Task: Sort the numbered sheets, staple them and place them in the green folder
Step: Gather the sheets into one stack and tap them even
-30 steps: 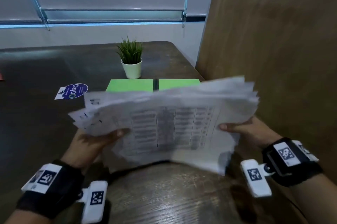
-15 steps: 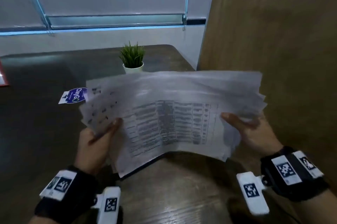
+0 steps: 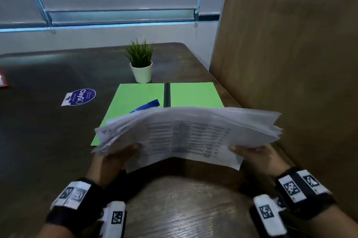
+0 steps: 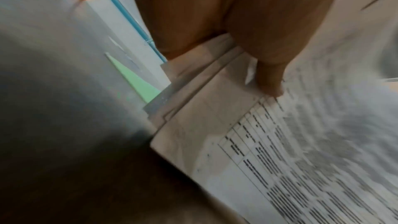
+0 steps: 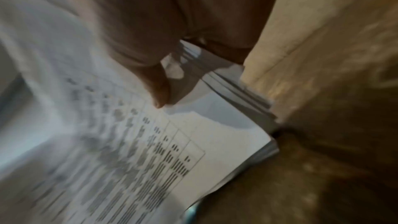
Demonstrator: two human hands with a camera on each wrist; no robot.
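A loose stack of printed sheets (image 3: 189,131) hangs above the table, its top page showing a table of text. My left hand (image 3: 116,158) grips the stack's left edge with the thumb on top, and the stack (image 4: 280,151) fans out there. My right hand (image 3: 253,154) grips the right edge, thumb on the top page (image 5: 150,142). Behind the stack an open green folder (image 3: 193,94) lies flat on the table. A blue stapler (image 3: 147,106) rests on the folder's left half, partly hidden by the paper.
A small potted plant (image 3: 141,63) stands just behind the folder. A blue round sticker card (image 3: 80,97) lies to the left on the dark wooden table (image 3: 174,208). A brown wall panel (image 3: 290,63) runs close along the right side.
The stack was raised and tilted toward me half a second ago, hiding the folder; now it sits lower and flatter, and the folder and stapler show behind it.
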